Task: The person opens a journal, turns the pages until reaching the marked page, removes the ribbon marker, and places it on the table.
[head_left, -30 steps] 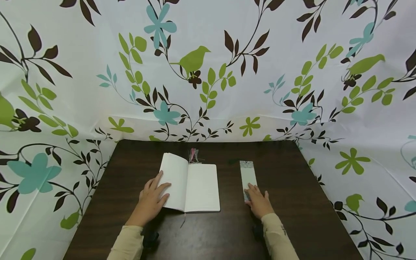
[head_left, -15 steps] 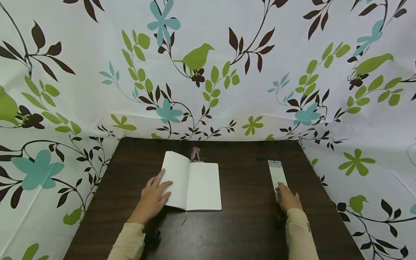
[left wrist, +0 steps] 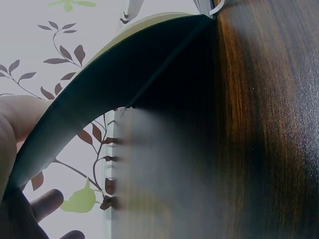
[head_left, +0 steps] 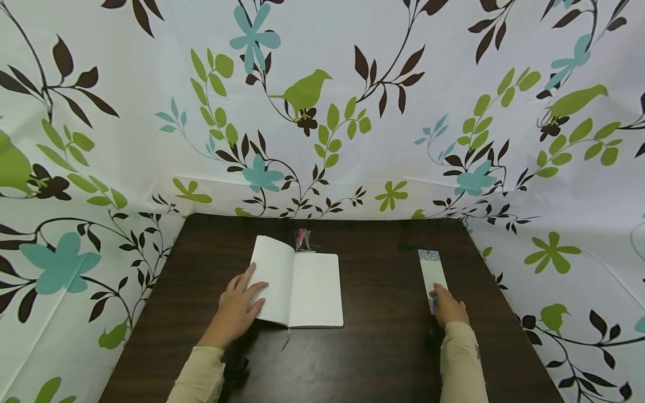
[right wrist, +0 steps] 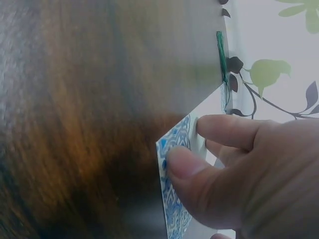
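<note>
Notebook [head_left: 301, 288] lies open near the middle of the table [head_left: 363, 358], blank pages up. This is my landmark.

My left hand [head_left: 237, 310] rests on the notebook's left page, fingers straight and spread, pressing the leaf flat. From the left wrist view the dark cover [left wrist: 114, 89] under that page bows up off the wood, so the book is not lying fully flat on that side.

Bookmark [head_left: 433, 274], a long pale strip with blue pattern at both ends, sits well to the right of the notebook, near the table's right edge, with its green tassel [right wrist: 222, 57] at the far end. My right hand [head_left: 448, 308] is on its near end: thumb [right wrist: 187, 167] and forefinger bear on the patterned tip in the right wrist view. Whether they pinch it or only press it down, I cannot tell.

Pink tassel [head_left: 301, 238] pokes out just beyond the notebook's spine.

Progress, as I judge it: the book is open and held; the bookmark is not yet between the pages. Bringing it across is what is left.
</note>
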Motion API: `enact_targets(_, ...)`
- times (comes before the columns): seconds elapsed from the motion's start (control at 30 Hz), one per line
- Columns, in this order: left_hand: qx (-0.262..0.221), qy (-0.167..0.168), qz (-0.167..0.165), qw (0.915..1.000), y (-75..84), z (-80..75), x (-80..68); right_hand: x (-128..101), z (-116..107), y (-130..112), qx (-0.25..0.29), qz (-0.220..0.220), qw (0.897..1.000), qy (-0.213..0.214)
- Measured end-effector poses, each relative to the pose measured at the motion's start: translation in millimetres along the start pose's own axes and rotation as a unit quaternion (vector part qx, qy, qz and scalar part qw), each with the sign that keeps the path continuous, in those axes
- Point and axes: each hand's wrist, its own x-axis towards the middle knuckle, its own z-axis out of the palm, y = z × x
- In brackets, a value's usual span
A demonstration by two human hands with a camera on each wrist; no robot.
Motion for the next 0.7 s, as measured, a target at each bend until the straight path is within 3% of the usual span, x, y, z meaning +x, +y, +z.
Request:
enact_targets(0.4,0.000,-0.004,-0.012,0.9999,0.3,2.4,0.4,-4.3,-8.4,9.7,0.003,-0.016,1.000,0.013)
enact_targets(0.7,-0.006,-0.002,-0.004,1.0000,1.7,2.0,5.0,-1.9,-20.9,37.4,0.000,-0.020,1.000,0.015)
